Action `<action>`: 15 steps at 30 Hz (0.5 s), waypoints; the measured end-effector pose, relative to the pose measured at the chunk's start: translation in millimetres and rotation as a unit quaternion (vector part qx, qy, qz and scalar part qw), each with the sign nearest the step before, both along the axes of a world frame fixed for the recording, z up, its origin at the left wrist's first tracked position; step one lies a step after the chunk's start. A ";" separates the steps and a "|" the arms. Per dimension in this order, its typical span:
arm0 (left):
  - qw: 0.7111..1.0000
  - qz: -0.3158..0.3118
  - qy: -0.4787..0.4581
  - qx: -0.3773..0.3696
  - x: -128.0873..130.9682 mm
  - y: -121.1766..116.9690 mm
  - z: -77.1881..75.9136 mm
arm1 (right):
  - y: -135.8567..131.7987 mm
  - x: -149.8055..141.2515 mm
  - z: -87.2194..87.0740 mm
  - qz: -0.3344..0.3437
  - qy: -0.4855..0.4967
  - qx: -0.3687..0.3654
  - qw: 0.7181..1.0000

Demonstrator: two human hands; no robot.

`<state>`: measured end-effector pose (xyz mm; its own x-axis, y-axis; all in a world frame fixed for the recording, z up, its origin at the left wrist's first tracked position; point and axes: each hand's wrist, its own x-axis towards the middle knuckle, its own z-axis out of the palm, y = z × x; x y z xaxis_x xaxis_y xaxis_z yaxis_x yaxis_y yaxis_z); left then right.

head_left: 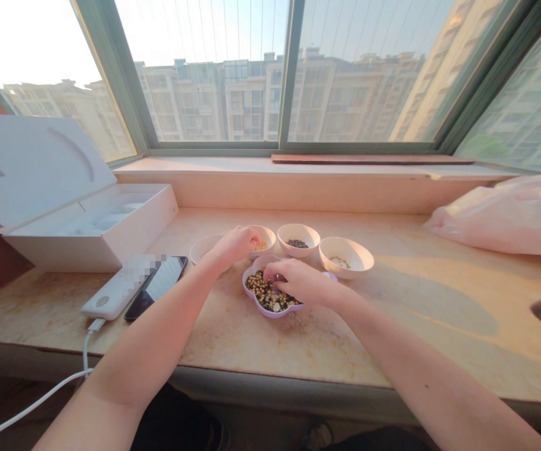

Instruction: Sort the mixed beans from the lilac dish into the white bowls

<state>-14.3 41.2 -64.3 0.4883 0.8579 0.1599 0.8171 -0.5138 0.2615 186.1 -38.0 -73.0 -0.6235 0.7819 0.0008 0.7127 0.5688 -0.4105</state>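
A lilac flower-shaped dish holds mixed beans, dark green and tan, with a few pale flat pieces. My right hand reaches into it from the right, fingers curled together down at the beans; what they pinch is hidden. Behind the dish, my left hand hangs at a small white bowl of yellowish beans. Its fingers are bent inward and closed, and I cannot make out what is in them. To the right stands a white bowl of black beans.
Another white bowl at right holds a few pale pieces; one more bowl is partly behind my left arm. A phone, a cabled power bank and an open white box stand left. A plastic bag lies right.
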 end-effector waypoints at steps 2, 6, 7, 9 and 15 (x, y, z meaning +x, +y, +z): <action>1.000 -0.001 -0.006 -0.002 -0.3 0.8 -1.0 | -0.6 0.2 0.6 0.001 0.006 0.003 1.000; 1.000 -0.001 -0.013 -0.006 -1.1 3.7 -4.0 | -1.2 -0.2 2.0 0.005 0.011 0.001 1.000; 1.000 -0.002 -0.013 -0.004 -1.4 4.3 -4.6 | -1.2 -0.5 2.2 0.006 0.008 0.001 1.000; 1.000 -0.006 -0.012 0.001 -1.9 5.0 -5.5 | -1.3 -1.0 2.5 0.008 0.002 0.000 1.000; 1.000 -0.009 -0.003 0.020 -0.5 1.7 -4.2 | -2.2 1.3 5.5 0.013 -0.006 -0.018 1.000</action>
<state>-14.8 42.9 -68.4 0.5028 0.8415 0.1977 0.8057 -0.5391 0.2455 187.4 -40.2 -67.5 -0.6432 0.7650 -0.0336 0.7027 0.5723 -0.4226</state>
